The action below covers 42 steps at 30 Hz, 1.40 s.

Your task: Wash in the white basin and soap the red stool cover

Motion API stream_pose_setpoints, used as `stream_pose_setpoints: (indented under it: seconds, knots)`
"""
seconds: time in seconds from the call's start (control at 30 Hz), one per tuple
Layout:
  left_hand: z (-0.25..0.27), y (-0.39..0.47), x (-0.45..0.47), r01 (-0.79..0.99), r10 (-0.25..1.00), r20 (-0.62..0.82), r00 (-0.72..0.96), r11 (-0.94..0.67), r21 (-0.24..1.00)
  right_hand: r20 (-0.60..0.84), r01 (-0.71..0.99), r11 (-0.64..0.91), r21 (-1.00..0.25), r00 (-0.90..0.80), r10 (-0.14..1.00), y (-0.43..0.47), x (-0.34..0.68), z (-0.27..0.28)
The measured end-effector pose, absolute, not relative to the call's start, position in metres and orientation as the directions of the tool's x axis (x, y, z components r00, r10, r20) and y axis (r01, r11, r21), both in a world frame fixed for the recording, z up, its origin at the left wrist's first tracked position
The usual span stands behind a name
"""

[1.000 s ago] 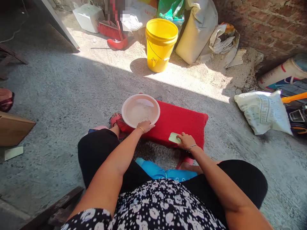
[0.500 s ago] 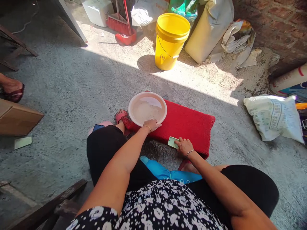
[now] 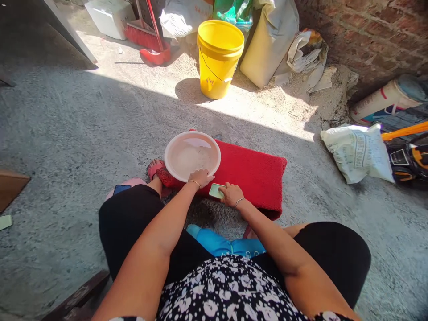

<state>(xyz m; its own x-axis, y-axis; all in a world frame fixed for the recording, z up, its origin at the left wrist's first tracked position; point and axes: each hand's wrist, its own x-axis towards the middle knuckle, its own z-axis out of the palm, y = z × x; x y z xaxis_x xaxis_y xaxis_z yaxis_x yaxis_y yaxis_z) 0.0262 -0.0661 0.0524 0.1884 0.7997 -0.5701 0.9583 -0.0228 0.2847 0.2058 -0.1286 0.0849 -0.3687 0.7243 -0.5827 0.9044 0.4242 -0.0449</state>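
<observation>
A rough concrete floor (image 3: pixel 83 111) is bounded by a brick wall (image 3: pixel 368 38), and a low red-covered bench (image 3: pixel 250 171) is set on it. One basin (image 3: pixel 170 154) is placed at the bench's left end, its near rim touched by the left hand (image 3: pixel 199 177); whether its fingers are clenched cannot be told. One pale green piece (image 3: pixel 216 191) is grasped in the right hand (image 3: pixel 233 195) at the bench's near edge. One yellow bucket (image 3: pixel 217 67) is seen beyond.

1. The low worktop (image 3: pixel 250 174), covered in fuzzy red cloth, stands on the rough grey floor (image 3: pixel 83 125).
2. A round, pale pink plastic bowl (image 3: pixel 166 156) with water (image 3: pixel 187 156) sits on its left end.
3. A yellow plastic bucket (image 3: pixel 216 73) stands on the floor.
</observation>
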Motion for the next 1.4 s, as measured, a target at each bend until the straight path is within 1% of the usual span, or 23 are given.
stream_pose_setpoints:
  seconds: [0.07, 0.13, 0.27, 0.33, 0.43, 0.5, 0.57, 0.6, 0.67, 0.77, 0.83, 0.9, 0.97, 1.03, 1.13, 1.2, 1.3, 1.4]
  knots:
    - [0.052, -0.066, 0.027, 0.961, 0.806, -0.562, 0.185, -0.029, 0.275, -0.555, 0.896, 0.435, -0.095, -0.41, 0.724, -0.124, 0.186, 0.072]
    - [0.051, -0.065, 0.028, 0.963, 0.807, -0.561, 0.185, -0.036, 0.266, -0.551, 0.899, 0.425, -0.107, -0.41, 0.727, -0.125, 0.192, 0.063]
    - [0.049, -0.065, 0.028, 0.964, 0.808, -0.559, 0.189, -0.044, 0.263, -0.608, 0.933, 0.357, -0.049, -0.312, 0.73, -0.138, 0.278, 0.06]
    - [0.048, -0.065, 0.028, 0.963, 0.808, -0.558, 0.19, -0.042, 0.268, -0.644, 0.959, 0.282, 0.032, -0.196, 0.739, -0.149, 0.341, 0.067]
    - [0.048, -0.064, 0.029, 0.964, 0.806, -0.563, 0.184, -0.037, 0.263, -0.69, 0.962, 0.12, 0.244, 0.085, 0.719, -0.164, 0.43, 0.083]
    - [0.048, -0.064, 0.029, 0.967, 0.805, -0.565, 0.181, -0.04, 0.253, -0.688, 0.92, 0.039, 0.391, 0.264, 0.676, -0.169, 0.47, 0.094]
    - [0.048, -0.062, 0.03, 0.969, 0.803, -0.57, 0.176, -0.04, 0.242, -0.675, 0.885, 0.008, 0.466, 0.35, 0.649, -0.168, 0.485, 0.102]
    - [0.048, -0.062, 0.03, 0.97, 0.801, -0.573, 0.172, -0.037, 0.239, -0.672, 0.886, 0.009, 0.464, 0.346, 0.655, -0.166, 0.483, 0.104]
    - [0.047, -0.061, 0.03, 0.971, 0.801, -0.575, 0.168, -0.032, 0.238, -0.673, 0.921, 0.04, 0.387, 0.252, 0.695, -0.158, 0.459, 0.106]
    - [0.044, -0.061, 0.03, 0.97, 0.81, -0.559, 0.174, -0.044, 0.238, -0.649, 0.97, 0.145, 0.194, 0.016, 0.76, -0.142, 0.391, 0.101]
    - [0.043, -0.061, 0.029, 0.973, 0.817, -0.55, 0.175, -0.058, 0.224, -0.623, 0.972, 0.229, 0.058, -0.144, 0.769, -0.129, 0.336, 0.092]
    - [0.043, -0.06, 0.029, 0.978, 0.817, -0.553, 0.165, -0.063, 0.199, -0.583, 0.957, 0.286, -0.038, -0.254, 0.772, -0.116, 0.287, 0.082]
    - [0.043, -0.06, 0.03, 0.981, 0.813, -0.561, 0.159, -0.068, 0.18, -0.542, 0.943, 0.318, -0.098, -0.319, 0.778, -0.105, 0.252, 0.071]
    - [0.044, -0.06, 0.03, 0.982, 0.811, -0.563, 0.16, -0.072, 0.176, -0.522, 0.938, 0.323, -0.124, -0.338, 0.783, -0.098, 0.239, 0.063]
    - [0.044, -0.059, 0.032, 0.983, 0.809, -0.568, 0.153, -0.065, 0.173, -0.548, 0.954, 0.284, -0.097, -0.29, 0.785, -0.099, 0.266, 0.057]
    - [0.044, -0.059, 0.032, 0.984, 0.811, -0.568, 0.142, -0.053, 0.171, -0.578, 0.974, 0.226, -0.033, -0.203, 0.79, -0.106, 0.311, 0.058]
    - [0.043, -0.06, 0.033, 0.983, 0.818, -0.558, 0.143, -0.051, 0.176, -0.599, 0.987, 0.108, 0.117, -0.016, 0.8, -0.125, 0.398, 0.069]
    - [0.044, -0.061, 0.034, 0.983, 0.824, -0.547, 0.148, -0.06, 0.176, -0.623, 0.951, -0.021, 0.309, 0.219, 0.751, -0.146, 0.472, 0.086]
